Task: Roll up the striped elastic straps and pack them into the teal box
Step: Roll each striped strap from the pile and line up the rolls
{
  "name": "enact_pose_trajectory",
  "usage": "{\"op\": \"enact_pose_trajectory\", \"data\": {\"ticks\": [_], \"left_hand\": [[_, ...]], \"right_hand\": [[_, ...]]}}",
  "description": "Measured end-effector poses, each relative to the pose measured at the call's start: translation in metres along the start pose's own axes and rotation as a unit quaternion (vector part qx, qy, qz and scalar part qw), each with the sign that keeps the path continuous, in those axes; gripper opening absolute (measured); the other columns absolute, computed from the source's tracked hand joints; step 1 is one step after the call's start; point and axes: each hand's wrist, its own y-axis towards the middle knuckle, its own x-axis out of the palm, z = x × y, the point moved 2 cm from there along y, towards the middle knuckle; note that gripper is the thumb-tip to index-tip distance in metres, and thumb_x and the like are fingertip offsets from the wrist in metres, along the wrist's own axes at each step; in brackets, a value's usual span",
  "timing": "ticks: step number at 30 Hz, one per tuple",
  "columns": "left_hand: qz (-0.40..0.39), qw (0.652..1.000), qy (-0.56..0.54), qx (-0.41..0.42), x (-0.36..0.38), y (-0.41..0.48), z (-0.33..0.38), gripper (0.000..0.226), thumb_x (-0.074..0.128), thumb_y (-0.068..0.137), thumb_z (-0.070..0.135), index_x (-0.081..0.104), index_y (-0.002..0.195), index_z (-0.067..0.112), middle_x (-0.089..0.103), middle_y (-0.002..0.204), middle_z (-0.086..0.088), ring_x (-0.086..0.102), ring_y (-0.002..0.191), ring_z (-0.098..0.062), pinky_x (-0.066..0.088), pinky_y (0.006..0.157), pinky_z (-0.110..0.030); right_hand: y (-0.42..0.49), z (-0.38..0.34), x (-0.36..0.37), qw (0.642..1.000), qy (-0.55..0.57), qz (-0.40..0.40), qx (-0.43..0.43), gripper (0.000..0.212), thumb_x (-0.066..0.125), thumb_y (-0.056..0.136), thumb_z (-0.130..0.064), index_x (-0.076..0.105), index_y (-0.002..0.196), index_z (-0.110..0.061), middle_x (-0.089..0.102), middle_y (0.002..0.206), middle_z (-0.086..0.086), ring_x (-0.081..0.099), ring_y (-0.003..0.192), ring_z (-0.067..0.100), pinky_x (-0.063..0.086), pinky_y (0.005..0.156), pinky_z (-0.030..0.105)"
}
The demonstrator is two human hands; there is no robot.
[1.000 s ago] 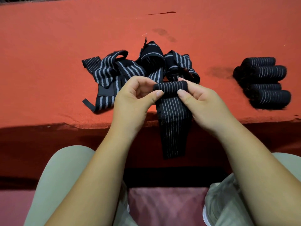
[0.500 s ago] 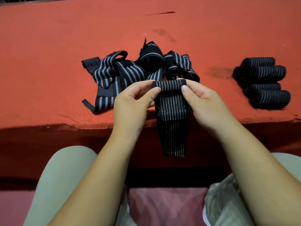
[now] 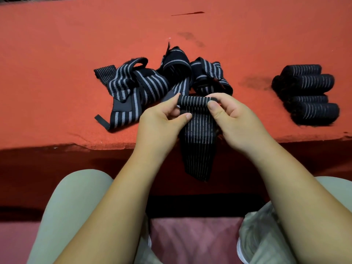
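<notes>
On the red desk (image 3: 57, 54), a tangled pile of loose straps (image 3: 137, 82) lies to the left; how many are in it is hard to make out. Just right of it, the left hand (image 3: 160, 122) and right hand (image 3: 234, 121) pinch the half-rolled strap (image 3: 196, 141), fingers curled round the ends of its roll, their tips hidden behind it. The strap's free tail hangs over the desk edge into shadow. Well to the right lie rolled straps (image 3: 308, 96), stacked, the rear ones partly hidden.
</notes>
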Motion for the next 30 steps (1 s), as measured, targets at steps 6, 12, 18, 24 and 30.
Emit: {"op": "enact_pose_trajectory", "data": {"ticks": [6, 12, 18, 24, 30], "left_hand": [[0.014, 0.998, 0.054, 0.000, 0.004, -0.002, 0.004, 0.035, 0.071, 0.090, 0.008, 0.082, 0.109, 0.035, 0.062, 0.069, 0.018, 0.055, 0.061, -0.002, 0.048, 0.066, -0.024], [0.021, 0.995, 0.100, -0.004, 0.004, -0.001, 0.002, 0.036, 0.071, 0.086, 0.012, 0.080, 0.113, 0.034, 0.065, 0.072, 0.017, 0.058, 0.063, 0.000, 0.051, 0.070, -0.022], [-0.015, 0.998, 0.057, -0.011, 0.001, 0.003, 0.000, 0.036, 0.068, 0.087, 0.010, 0.081, 0.111, 0.032, 0.058, 0.075, 0.008, 0.051, 0.063, -0.008, 0.046, 0.065, -0.026], [-0.036, 0.998, -0.034, -0.031, -0.007, 0.004, 0.003, 0.041, 0.066, 0.086, 0.004, 0.082, 0.117, 0.025, 0.079, 0.095, -0.015, 0.072, 0.087, -0.025, 0.061, 0.085, -0.047], [-0.058, 0.996, -0.055, -0.037, -0.011, 0.005, 0.001, 0.036, 0.067, 0.099, -0.002, 0.075, 0.128, 0.016, 0.070, 0.075, 0.014, 0.066, 0.073, 0.000, 0.052, 0.068, -0.015]], "right_hand": [[-0.001, 0.002, 0.003, 1.000, -0.005, 0.012, -0.002, 0.016, 0.057, 0.111, -0.035, 0.072, 0.115, -0.030, 0.077, 0.093, -0.007, 0.069, 0.082, 0.006, 0.058, 0.082, 0.039], [0.000, 0.003, 0.004, 0.999, 0.040, 0.014, 0.015, 0.017, 0.061, 0.110, -0.026, 0.076, 0.117, -0.021, 0.081, 0.100, 0.002, 0.073, 0.089, 0.008, 0.058, 0.082, 0.030], [-0.001, 0.003, 0.003, 0.998, 0.065, 0.011, 0.001, 0.019, 0.061, 0.109, -0.020, 0.076, 0.120, -0.022, 0.081, 0.104, 0.001, 0.077, 0.097, 0.013, 0.060, 0.096, 0.042], [0.002, 0.007, 0.004, 0.993, 0.120, 0.010, -0.001, 0.024, 0.061, 0.107, -0.009, 0.074, 0.126, -0.017, 0.065, 0.075, -0.010, 0.062, 0.072, 0.002, 0.051, 0.073, 0.020], [0.003, 0.007, 0.004, 0.990, 0.139, 0.015, -0.007, 0.029, 0.063, 0.105, -0.007, 0.075, 0.125, -0.024, 0.068, 0.088, -0.003, 0.063, 0.086, 0.012, 0.054, 0.084, 0.033]]}}
